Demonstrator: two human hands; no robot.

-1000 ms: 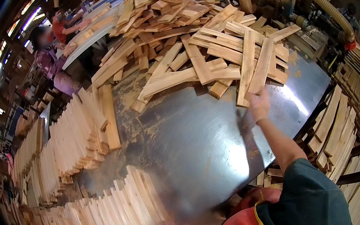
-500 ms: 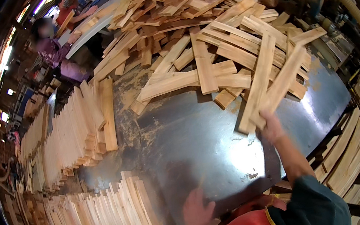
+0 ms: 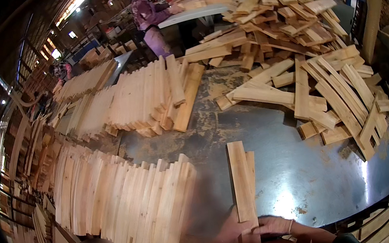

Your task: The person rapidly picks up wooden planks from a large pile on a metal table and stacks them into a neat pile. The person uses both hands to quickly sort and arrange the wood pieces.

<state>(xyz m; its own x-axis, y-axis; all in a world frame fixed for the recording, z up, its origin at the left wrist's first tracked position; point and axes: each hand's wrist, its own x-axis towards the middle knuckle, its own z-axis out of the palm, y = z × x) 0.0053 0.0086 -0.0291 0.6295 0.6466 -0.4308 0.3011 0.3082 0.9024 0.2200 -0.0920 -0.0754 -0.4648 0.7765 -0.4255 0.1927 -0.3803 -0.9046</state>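
Observation:
Close to my body I hold two wooden boards, one in front of the other. The front board (image 3: 241,180) points away from me over the metal tabletop (image 3: 285,158). Behind its right side a second board (image 3: 252,168) shows as a narrow strip. My left hand (image 3: 230,227) is closed on the boards' left side near their lower end. From the right, my right hand (image 3: 272,225) grips the same end, its fingers partly hidden. Left of them a row of boards (image 3: 130,196) stands on edge, packed side by side.
A second row of boards (image 3: 136,100) lies farther back on the left. At the far right rises a loose heap of boards (image 3: 286,27), spilling onto the tabletop. A co-worker in purple (image 3: 151,15) stands at another table beyond. A hose (image 3: 371,9) hangs at the right.
My right hand has brought two boards from the heap's near edge to my body. My left hand has joined it on them. The view has swung left.

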